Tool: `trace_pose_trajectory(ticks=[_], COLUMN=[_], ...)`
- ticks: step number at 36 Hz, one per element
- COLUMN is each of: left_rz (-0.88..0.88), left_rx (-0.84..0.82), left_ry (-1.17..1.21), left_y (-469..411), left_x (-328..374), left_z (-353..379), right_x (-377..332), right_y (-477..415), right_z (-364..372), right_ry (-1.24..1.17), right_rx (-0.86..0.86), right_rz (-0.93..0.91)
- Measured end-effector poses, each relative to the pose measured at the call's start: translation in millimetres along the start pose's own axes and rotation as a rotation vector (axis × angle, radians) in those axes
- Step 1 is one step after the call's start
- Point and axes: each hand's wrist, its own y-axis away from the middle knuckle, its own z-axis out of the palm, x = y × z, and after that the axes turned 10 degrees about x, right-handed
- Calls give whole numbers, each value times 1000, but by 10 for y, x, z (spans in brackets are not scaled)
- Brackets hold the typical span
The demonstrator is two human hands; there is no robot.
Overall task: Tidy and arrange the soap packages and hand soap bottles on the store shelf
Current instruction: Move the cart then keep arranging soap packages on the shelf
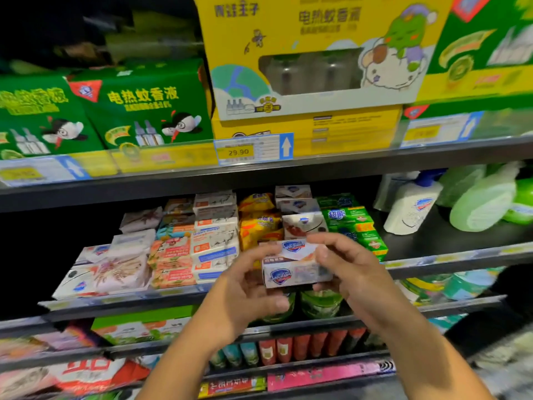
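I hold the small white soap box (297, 269) between my left grip (245, 287) and right grip (349, 267), the soap shelf (121, 300) just behind them; the box looks light and stiff, best pinched by its ends.

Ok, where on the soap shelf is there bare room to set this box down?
Bare shelf floor shows between the green soap boxes and the white hand soap bottle. Left of the leftmost white soap packs it is dark, perhaps empty. The middle soap rows sit packed side by side. The left hand and right hand grip the Safeguard soap box.
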Motion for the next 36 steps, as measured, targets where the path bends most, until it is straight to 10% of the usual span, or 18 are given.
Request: trace_pose_trajectory(ticks=[18,23,28,36], left_rz=[45,-37,5,1], left_rx=[276,102,335,431], left_ry=[-64,-93,-204,-71], left_y=[461,719,903,1155], left_x=[-126,-236,-272,-219], left_z=[869,958,1069,1122], right_x=[-37,-16,-27,-62], right_y=[427,591,700,800], right_z=[-689,-887,-1078,-922], right_ry=[211,128,-244,119], right_rx=[-8,33,-263,-284], right_rz=[-17,-2,243,30])
